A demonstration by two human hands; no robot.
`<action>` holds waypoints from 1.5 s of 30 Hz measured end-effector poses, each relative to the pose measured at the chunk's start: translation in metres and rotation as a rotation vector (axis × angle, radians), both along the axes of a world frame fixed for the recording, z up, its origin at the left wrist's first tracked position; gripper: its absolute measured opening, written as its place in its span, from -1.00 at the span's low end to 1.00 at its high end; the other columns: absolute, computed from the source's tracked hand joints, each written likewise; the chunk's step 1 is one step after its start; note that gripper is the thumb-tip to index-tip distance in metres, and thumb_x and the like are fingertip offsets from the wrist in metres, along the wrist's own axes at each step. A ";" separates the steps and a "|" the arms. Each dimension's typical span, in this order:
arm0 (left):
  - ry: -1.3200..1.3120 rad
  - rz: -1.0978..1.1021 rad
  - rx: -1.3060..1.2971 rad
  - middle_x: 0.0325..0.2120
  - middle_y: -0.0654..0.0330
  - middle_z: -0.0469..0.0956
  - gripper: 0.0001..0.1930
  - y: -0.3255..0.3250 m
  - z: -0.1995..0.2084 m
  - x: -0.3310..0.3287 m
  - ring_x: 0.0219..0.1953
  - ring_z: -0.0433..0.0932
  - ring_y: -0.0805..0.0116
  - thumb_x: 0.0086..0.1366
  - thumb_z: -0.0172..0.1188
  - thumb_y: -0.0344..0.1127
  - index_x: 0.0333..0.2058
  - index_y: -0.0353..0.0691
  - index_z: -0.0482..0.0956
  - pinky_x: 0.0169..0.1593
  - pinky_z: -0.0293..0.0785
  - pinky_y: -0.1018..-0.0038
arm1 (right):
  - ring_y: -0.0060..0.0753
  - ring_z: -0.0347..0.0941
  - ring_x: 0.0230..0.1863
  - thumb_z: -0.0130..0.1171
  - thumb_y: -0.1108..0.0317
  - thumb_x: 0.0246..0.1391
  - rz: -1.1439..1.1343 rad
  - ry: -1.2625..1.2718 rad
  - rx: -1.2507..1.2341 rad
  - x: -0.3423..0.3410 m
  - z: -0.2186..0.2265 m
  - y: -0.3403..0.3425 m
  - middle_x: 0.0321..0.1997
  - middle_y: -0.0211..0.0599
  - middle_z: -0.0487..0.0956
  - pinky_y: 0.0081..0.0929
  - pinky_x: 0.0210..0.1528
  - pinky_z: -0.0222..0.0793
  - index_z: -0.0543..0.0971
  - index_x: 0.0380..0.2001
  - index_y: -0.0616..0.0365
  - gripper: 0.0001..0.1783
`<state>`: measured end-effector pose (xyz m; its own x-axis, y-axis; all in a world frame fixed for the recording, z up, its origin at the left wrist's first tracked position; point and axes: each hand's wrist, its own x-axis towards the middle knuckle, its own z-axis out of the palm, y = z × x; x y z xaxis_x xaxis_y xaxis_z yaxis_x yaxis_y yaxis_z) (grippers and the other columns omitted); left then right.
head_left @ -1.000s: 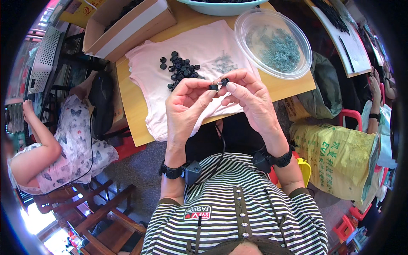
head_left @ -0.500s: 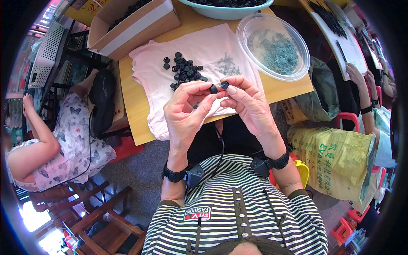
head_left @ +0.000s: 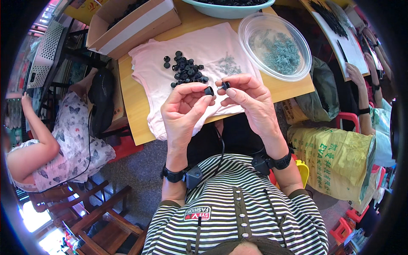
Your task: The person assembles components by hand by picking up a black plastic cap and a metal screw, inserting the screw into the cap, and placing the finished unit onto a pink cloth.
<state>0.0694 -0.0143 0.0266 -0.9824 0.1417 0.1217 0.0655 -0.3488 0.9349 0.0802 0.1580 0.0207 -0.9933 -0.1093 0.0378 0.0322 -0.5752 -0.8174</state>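
Note:
Between thumb and fingertips, my left hand [head_left: 185, 106] pinches a small round black cap [head_left: 209, 91]. My right hand [head_left: 246, 95] grips another small black part [head_left: 225, 85] with a pale piece at its left side. The two parts are held apart, facing each other, above the pink cloth [head_left: 159, 100]. Just beyond my left hand lies a pile of small black round parts [head_left: 187, 70]. To its right is a loose patch of small clear or silvery pieces [head_left: 228, 64], too fine to name.
A clear round tub [head_left: 280, 53] with greenish-grey small pieces stands at the right. At the back are an open cardboard box [head_left: 136, 27] and a light-blue basin [head_left: 231, 12], both with black parts. Yellow woven sacks [head_left: 327, 159] lie right of the wooden table [head_left: 131, 123]. People sit on both sides.
My hands have moved slightly apart. The two black parts, close together before, now have a gap between them.

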 end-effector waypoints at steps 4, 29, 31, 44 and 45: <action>-0.044 -0.046 0.174 -0.31 0.11 0.60 -0.78 -0.001 -0.003 -0.001 -0.26 0.62 0.39 0.22 0.15 -0.58 -0.13 -0.39 0.49 -0.16 0.57 0.56 | -0.54 0.53 -0.13 0.16 0.48 0.14 -0.050 0.020 0.092 0.002 0.013 -0.004 -0.11 -0.22 0.58 -0.60 -0.12 0.52 0.51 -0.08 0.29 -0.74; -0.064 -0.045 0.205 -0.24 0.09 0.59 -0.73 0.001 -0.009 -0.002 -0.27 0.62 0.37 0.17 0.20 -0.62 -0.12 -0.40 0.52 -0.13 0.61 0.49 | -0.41 0.58 -0.31 0.27 0.57 -0.06 -0.320 0.447 0.774 0.003 0.027 -0.008 -0.27 -0.21 0.60 -0.56 -0.31 0.53 0.60 -0.24 0.24 -0.76; -0.042 -0.039 0.188 -0.23 0.08 0.59 -0.73 0.002 -0.009 -0.002 -0.26 0.62 0.37 0.16 0.20 -0.63 -0.13 -0.40 0.53 -0.12 0.61 0.48 | -0.44 0.56 -0.23 0.24 0.61 -0.04 -0.294 0.433 0.785 0.003 0.026 -0.006 -0.22 -0.20 0.61 -0.57 -0.22 0.55 0.63 -0.22 0.22 -0.75; -0.077 -0.083 0.150 -0.20 0.09 0.58 -0.75 0.001 -0.014 -0.003 -0.22 0.61 0.37 0.16 0.21 -0.63 -0.15 -0.40 0.55 -0.10 0.59 0.50 | -0.53 0.54 -0.27 0.21 0.58 0.02 -0.171 0.251 0.524 0.001 0.015 -0.001 -0.22 -0.28 0.57 -0.65 -0.28 0.50 0.63 -0.19 0.22 -0.76; -0.084 -0.091 0.157 -0.21 0.09 0.58 -0.75 0.001 -0.015 -0.002 -0.23 0.62 0.38 0.16 0.22 -0.63 -0.15 -0.40 0.55 -0.10 0.59 0.51 | -0.56 0.53 -0.28 0.20 0.58 0.03 -0.132 0.186 0.459 0.002 0.016 -0.001 -0.21 -0.29 0.56 -0.66 -0.29 0.49 0.62 -0.18 0.24 -0.76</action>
<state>0.0671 -0.0133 0.0121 -0.9741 0.2159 0.0676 -0.0486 -0.4916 0.8695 0.0825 0.1570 0.0362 -0.9807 -0.0298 0.1931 -0.1869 -0.1453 -0.9716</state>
